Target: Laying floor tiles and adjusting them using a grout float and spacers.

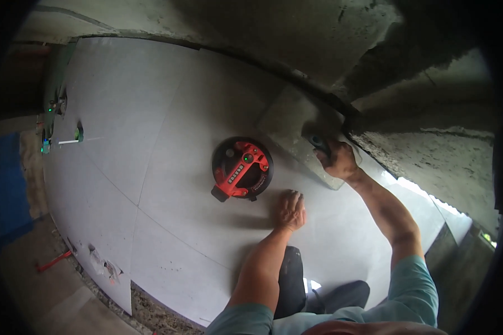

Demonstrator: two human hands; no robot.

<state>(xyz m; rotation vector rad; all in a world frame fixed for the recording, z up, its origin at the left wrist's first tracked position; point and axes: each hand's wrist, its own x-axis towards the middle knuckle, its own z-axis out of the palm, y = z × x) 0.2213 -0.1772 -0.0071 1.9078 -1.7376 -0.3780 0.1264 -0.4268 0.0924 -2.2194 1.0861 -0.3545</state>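
Observation:
My right hand [338, 159] grips the dark handle [318, 143] of a long, rectangular, pale grey-beige float [288, 120], which lies on the grey tiles along the foot of the concrete wall. My left hand [290, 211] rests on the tile surface [184, 229] with its fingers bent and holding nothing. Just above and left of that hand sits a round black suction lifter [240, 170] with a red handle, not touched by either hand.
Concrete walls [424, 151] enclose the top and right. Small green-lit devices [46, 145] and a tape roll [78, 134] stand at the left edge. Beyond it lie a red tool [53, 261] and a blue sheet [3, 184]. Rough rubble [156, 307] borders the tiles at bottom.

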